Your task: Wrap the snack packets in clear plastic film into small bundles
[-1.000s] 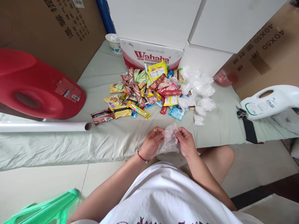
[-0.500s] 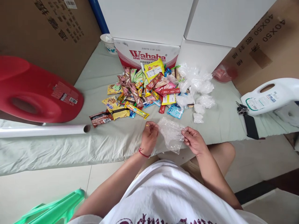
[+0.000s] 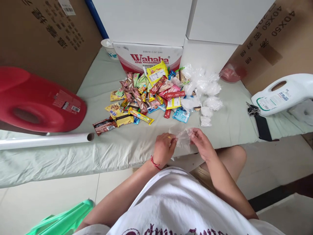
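Clear plastic film point(image 3: 184, 138), seemingly only partly spread, is pinched in the fingers of left hand point(image 3: 163, 149) and right hand point(image 3: 203, 144) at 12 o'clock from the white shirt point(image 3: 174, 199), while wrapped snacks point(image 3: 151, 97) at 11 and bunched plastic point(image 3: 203, 82) at one lie untouched.

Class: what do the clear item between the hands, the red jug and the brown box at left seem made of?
Clear item: probably thin plastic film; see-through, crinkled, faintly glossy.
Red jug: likely moulded plastic; smooth, softly shiny, built-in handle.
Brown box: apparently cardboard; matt brown with printed lettering.
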A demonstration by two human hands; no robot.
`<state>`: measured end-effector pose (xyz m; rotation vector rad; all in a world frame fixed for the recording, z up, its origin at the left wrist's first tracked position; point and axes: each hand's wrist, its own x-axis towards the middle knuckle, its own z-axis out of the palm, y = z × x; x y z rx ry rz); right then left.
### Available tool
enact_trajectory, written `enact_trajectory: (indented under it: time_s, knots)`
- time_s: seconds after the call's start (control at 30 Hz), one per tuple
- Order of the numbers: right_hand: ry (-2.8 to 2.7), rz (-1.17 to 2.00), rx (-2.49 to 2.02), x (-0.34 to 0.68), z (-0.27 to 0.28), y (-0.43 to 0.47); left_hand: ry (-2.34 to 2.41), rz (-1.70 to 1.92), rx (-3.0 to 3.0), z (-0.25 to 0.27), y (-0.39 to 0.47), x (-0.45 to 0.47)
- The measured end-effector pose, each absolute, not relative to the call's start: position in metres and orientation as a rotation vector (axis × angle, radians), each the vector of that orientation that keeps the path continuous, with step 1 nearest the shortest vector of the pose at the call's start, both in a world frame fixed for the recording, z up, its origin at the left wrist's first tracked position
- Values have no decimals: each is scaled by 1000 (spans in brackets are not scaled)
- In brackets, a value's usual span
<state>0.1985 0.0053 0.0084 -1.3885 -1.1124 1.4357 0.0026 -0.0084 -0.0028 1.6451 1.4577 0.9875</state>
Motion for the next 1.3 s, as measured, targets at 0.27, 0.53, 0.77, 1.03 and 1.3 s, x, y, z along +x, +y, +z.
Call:
enact_trajectory:
  time_s: [0.27, 0.53, 0.77, 1.03, 1.3]
  knots:
    - [-1035, 1398, -1494, 225, 3, -6, 1057, 1040, 884, 5, 1, -23]
    - [-1039, 1517, -1569, 277, 8, 16, 1003, 1043, 500, -6, 1, -85]
    - [-1905, 282, -1471, 240, 36, 20, 1066, 1061, 573, -7, -1, -73]
    - [-2491, 171, -1057, 171, 19, 25, 1134, 1006, 659, -1, -2, -80]
    - [-2563, 96, -951, 160, 16, 35, 1269, 1049, 1581, 42, 27, -71]
